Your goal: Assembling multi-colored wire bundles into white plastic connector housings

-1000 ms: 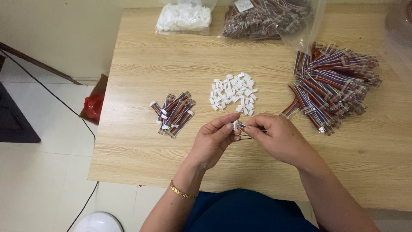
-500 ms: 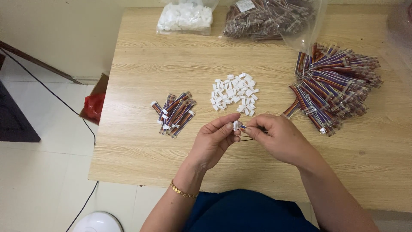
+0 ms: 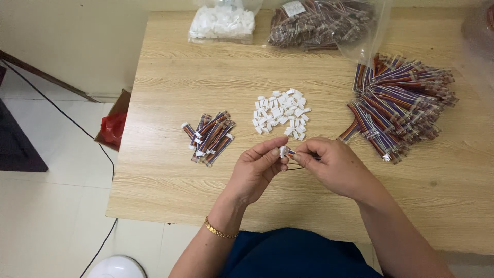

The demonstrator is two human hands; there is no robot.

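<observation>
My left hand and my right hand meet above the near middle of the wooden table. Between their fingertips is a small white plastic connector on the end of a short multicoloured ribbon cable; the left fingers pinch the connector and the right fingers pinch the cable just behind it. Just beyond the hands lies a loose heap of white connectors. To the left sits a small bunch of cables with connectors on them. A big heap of ribbon cables lies to the right.
At the table's far edge stand a clear bag of white connectors and a clear bag of cables. A red bag in a box sits on the floor left of the table, with a black cord nearby.
</observation>
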